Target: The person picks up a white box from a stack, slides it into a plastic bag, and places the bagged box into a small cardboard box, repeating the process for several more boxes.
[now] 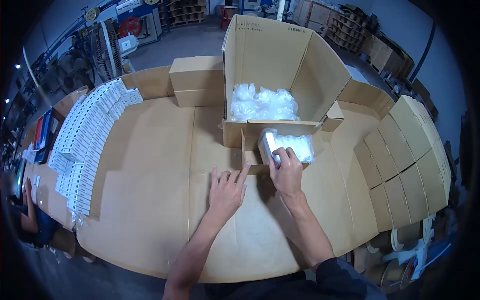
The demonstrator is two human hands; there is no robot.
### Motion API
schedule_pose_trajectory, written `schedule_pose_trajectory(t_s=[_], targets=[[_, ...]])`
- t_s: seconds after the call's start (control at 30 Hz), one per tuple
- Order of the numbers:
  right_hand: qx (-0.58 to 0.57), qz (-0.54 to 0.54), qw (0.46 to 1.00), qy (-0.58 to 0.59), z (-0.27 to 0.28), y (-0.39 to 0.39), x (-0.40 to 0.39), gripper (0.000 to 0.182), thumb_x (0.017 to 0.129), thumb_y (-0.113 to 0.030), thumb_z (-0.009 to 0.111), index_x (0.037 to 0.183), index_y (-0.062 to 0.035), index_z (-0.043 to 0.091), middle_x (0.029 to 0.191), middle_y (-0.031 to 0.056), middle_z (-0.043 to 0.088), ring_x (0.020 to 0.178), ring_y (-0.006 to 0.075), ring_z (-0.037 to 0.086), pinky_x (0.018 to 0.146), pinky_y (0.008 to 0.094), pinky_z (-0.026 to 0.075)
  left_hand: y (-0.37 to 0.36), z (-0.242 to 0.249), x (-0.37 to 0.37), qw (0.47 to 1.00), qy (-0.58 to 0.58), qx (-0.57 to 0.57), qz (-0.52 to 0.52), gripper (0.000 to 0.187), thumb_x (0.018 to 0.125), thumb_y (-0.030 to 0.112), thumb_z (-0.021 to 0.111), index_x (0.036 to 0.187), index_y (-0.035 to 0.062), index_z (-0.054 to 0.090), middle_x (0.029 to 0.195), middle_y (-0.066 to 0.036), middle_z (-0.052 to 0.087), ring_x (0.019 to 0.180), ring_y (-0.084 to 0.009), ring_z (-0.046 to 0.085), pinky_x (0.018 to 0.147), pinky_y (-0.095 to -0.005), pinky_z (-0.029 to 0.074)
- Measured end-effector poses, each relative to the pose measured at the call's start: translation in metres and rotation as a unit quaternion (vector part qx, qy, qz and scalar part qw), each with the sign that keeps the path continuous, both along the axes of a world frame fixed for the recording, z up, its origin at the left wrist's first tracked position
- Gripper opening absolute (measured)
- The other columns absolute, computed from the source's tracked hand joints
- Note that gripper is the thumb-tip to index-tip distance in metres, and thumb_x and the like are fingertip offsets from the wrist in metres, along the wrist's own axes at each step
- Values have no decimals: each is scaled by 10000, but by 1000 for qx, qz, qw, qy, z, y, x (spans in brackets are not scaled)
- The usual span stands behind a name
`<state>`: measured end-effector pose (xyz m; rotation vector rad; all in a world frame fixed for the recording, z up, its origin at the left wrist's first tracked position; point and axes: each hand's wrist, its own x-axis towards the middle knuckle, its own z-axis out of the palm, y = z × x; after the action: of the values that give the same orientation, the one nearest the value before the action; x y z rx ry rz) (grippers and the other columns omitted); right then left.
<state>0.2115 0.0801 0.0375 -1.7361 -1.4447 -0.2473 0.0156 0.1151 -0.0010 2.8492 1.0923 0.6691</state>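
Observation:
A small open carton (252,150) stands in front of a big open box (270,55). In its right part lie several white packs (295,147) in clear plastic. My right hand (287,172) has its fingers closed on a white pack (270,145) at the left end of that row. My left hand (227,190) is just left of the carton's front, fingers spread, holding nothing, the index fingertip near the carton's front left corner. Clear plastic bags (262,104) fill the bottom of the big box.
Stacked small white boxes (87,135) line the left side of the cardboard-covered table (145,200). Closed brown cartons (407,165) are stacked at the right; another brown carton (196,82) sits at the back. A co-worker's arm (31,207) shows at the far left edge.

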Motion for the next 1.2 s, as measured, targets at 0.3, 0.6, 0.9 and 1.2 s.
schedule_pose_trajectory(t_s=[0.3, 0.6, 0.9, 1.2], targets=[[-184, -82, 975, -93, -5, 17, -7, 108, 888, -78, 635, 878, 12, 694, 995, 234, 654, 703, 436, 714, 612, 513, 591, -1, -6, 5, 1000, -1, 2, 7, 841, 875, 237, 735, 1608, 157, 331, 1031, -49, 642, 984, -234, 610, 1134, -611, 366], [-173, -13, 983, -63, 15, -12, -19, 228, 984, -202, 632, 1071, -2, 699, 1131, 189, 554, 843, 412, 693, 705, 531, 554, -24, 21, -36, 997, 11, -41, 64, 880, 903, 264, 718, 1639, 189, 243, 1236, -87, 607, 1123, -260, 609, 1118, -589, 389], [-24, 124, 991, 37, 34, 3, -76, 484, 875, 19, 650, 1348, 14, 546, 1316, 241, 499, 1130, 415, 574, 908, 462, 501, 32, 6, -182, 986, -10, -37, 162, 638, 865, 234, 744, 1441, 92, 507, 1329, -132, 556, 1273, -328, 509, 1124, -577, 367], [-79, 304, 948, -47, 18, 192, -182, 533, 898, -29, 638, 1398, 30, 466, 1399, 264, 501, 1309, 436, 498, 1089, 484, 442, 232, 21, -263, 986, -15, 57, 158, 672, 833, 164, 745, 1434, 40, 471, 1395, -190, 508, 1284, -386, 493, 1091, -478, 411]])
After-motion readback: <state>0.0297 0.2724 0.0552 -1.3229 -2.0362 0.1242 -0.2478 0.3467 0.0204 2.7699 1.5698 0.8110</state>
